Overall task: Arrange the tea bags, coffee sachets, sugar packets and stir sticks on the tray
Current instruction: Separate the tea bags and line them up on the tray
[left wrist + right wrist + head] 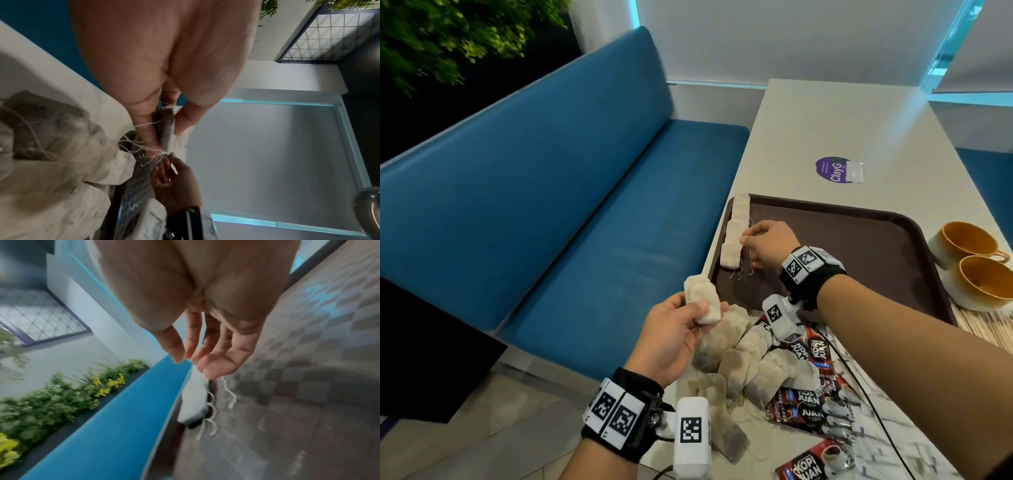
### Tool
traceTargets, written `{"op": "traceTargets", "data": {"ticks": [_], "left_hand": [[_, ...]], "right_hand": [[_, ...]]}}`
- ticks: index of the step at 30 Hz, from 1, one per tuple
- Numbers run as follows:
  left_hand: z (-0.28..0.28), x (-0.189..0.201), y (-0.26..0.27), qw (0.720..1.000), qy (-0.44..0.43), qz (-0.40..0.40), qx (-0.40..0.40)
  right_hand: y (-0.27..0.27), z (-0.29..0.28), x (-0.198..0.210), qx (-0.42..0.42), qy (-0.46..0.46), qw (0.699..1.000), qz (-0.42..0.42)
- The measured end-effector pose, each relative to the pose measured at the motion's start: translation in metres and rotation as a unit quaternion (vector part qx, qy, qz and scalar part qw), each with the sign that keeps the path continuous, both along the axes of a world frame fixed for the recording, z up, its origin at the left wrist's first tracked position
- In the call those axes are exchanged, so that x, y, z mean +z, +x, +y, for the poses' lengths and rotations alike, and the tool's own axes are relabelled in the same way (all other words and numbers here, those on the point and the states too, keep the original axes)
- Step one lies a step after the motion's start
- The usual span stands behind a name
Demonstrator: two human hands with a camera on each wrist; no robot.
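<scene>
Head view: our right hand (765,241), fingers loose, straightens the tea-bag row (736,233); our left hand (674,337) grips spare tea bags (702,299), probably next.

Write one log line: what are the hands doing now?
left hand: holds tea bags | right hand: touches tea bag row at tray left edge | coffee sachets: on table

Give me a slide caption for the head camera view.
Left hand holds spare tea bags while right hand lines up a row along the tray edge.
</scene>
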State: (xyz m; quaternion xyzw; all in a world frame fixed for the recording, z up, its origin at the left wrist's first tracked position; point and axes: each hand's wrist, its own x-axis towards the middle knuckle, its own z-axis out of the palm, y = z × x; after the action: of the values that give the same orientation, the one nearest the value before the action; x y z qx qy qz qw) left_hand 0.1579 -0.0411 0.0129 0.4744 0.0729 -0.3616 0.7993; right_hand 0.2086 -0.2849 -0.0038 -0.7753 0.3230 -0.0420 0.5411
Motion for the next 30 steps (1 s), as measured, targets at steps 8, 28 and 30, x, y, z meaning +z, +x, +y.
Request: {"op": "traceTargets", "data": {"ticks": [8, 28, 30], "left_hand": [[-0.002, 0.014, -0.013, 0.999, -0.015, -0.020, -0.044], [-0.011, 0.015, -0.035, 0.982, 0.079, -0.135, -0.105], [-0.011, 0.014, -0.035, 0.983, 0.079, -0.132, -0.104]], "right_hand": [[-0.083, 0.048, 0.058, 0.112, 0.036, 0.987, -0.105], [-0.163, 0.063, 0.052, 0.065, 0.143, 0.980, -0.123], [-0.164, 0.060, 0.051, 0.045, 0.132, 0.981, -0.132]]}}
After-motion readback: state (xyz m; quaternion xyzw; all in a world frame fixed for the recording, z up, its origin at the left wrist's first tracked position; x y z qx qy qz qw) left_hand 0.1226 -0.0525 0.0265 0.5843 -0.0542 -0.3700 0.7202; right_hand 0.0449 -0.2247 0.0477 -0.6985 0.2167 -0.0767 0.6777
